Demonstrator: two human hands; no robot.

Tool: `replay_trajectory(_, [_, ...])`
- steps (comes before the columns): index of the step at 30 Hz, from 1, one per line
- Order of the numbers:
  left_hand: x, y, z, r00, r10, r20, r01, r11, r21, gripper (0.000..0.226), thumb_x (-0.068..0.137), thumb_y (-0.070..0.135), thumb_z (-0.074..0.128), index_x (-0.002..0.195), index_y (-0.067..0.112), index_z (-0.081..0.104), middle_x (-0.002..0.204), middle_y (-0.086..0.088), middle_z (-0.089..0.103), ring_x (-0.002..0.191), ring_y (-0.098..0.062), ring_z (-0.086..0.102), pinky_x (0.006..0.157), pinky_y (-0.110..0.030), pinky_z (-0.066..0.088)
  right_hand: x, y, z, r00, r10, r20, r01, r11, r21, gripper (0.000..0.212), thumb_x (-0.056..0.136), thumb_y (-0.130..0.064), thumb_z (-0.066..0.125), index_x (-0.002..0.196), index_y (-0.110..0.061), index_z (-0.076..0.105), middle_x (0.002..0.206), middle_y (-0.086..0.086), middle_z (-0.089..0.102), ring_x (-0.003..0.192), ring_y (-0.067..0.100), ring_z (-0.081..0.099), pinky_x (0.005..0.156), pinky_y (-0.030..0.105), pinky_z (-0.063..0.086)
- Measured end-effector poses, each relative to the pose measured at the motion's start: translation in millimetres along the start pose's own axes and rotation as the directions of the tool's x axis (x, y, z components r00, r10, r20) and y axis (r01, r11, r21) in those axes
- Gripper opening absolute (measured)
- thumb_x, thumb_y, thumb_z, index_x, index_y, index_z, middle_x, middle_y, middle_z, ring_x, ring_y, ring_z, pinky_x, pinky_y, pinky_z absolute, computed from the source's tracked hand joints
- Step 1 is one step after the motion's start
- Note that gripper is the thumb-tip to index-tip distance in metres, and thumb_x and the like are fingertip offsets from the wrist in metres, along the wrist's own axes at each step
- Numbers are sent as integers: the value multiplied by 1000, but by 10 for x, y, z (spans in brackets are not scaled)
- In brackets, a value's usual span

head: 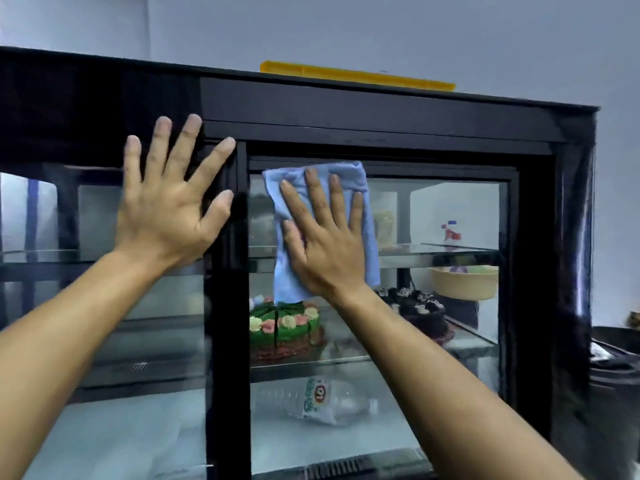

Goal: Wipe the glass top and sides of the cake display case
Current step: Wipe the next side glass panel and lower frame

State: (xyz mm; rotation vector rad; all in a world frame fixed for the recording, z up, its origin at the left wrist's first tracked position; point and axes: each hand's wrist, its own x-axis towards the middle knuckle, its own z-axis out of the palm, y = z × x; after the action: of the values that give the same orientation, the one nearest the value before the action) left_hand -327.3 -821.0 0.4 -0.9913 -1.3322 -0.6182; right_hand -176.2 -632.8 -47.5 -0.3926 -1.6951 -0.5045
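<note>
Black-framed cake display case (381, 109), glass-fronted, filling most of the view, with two sliding glass doors that meet at a dark upright post at the centre. Contents behind the right door: upper glass shelf bearing a small pale item and, further right, a small red-and-white object, both too blurred to identify; middle shelf bearing a green cake (285, 329), cut in wedges and topped with pink and cream rosettes, and to its right a dark chocolate cake (420, 315) with white dabs; above that cake, a pale yellow bowl (464, 282), contents unclear; bottom level holding a clear plastic water bottle (315, 400) lying on its side. On the case's top, at the far edge, a flat yellow object (356, 75). Blue cloth (367, 216), hanging flat against the upper part of the right door's glass. Right hand (325, 244): fingers straight and spread, palm pressing the cloth to the glass, nothing gripped. Left hand (169, 199): open, fingers splayed, laid flat on the left door's glass and upper frame, beside the centre post, holding nothing.
</note>
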Motion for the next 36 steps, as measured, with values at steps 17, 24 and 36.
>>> replay_trajectory(17, [314, 152, -50, 950, 274, 147, -293, 946, 135, 61, 95, 52, 42, 150, 31, 55, 175, -5, 8, 158, -47, 4, 120, -74, 7, -173, 2073, -512, 740, 672, -26, -673, 739, -16, 69, 102, -53, 8, 165, -25, 13, 172, 8, 4, 157, 39, 4, 123, 64, 4])
replay_trajectory(24, [334, 146, -56, 947, 276, 166, -301, 941, 152, 59, 97, 49, 38, 152, 34, 51, 176, -5, 5, 158, -48, 3, 119, -77, 9, -227, 269, -64, 914, 399, -79, -403, 914, -49, 63, 108, -50, 12, 165, -23, 10, 172, 12, 5, 157, 40, 2, 124, 63, 6])
replay_trajectory(36, [334, 161, -42, 947, 283, 149, -300, 947, 111, 63, 94, 52, 37, 152, 30, 52, 176, -5, 3, 158, -49, -1, 116, -80, 3, -669, 1895, -379, 958, 286, 14, -284, 954, -92, 62, 105, -55, 19, 163, -34, 14, 172, 2, 7, 159, 33, 3, 124, 63, 4])
